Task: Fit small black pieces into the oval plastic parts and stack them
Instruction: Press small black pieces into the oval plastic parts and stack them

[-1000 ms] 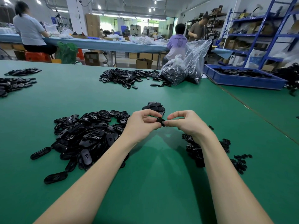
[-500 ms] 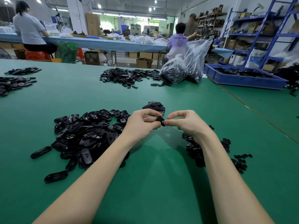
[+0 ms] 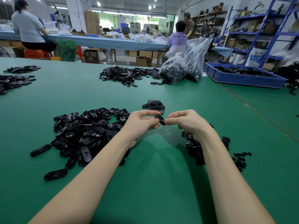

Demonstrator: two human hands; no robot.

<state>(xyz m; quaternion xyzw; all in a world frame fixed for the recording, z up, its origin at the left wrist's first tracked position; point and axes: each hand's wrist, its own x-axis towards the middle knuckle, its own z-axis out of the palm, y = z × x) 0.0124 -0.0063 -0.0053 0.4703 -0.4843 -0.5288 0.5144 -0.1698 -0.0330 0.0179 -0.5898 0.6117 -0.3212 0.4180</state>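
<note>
Both sets of fingers are pinching one oval plastic part between the left hand and right hand, held up above the green counter. Looks like mid-fit, insert getting pressed in. Next I'd guess it goes on the little stack just behind, square.

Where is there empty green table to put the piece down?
Bare green mat lies between the forearms, with the big oval pile left and small pieces right. More bare mat beyond the stack. The piles are crowded.
</note>
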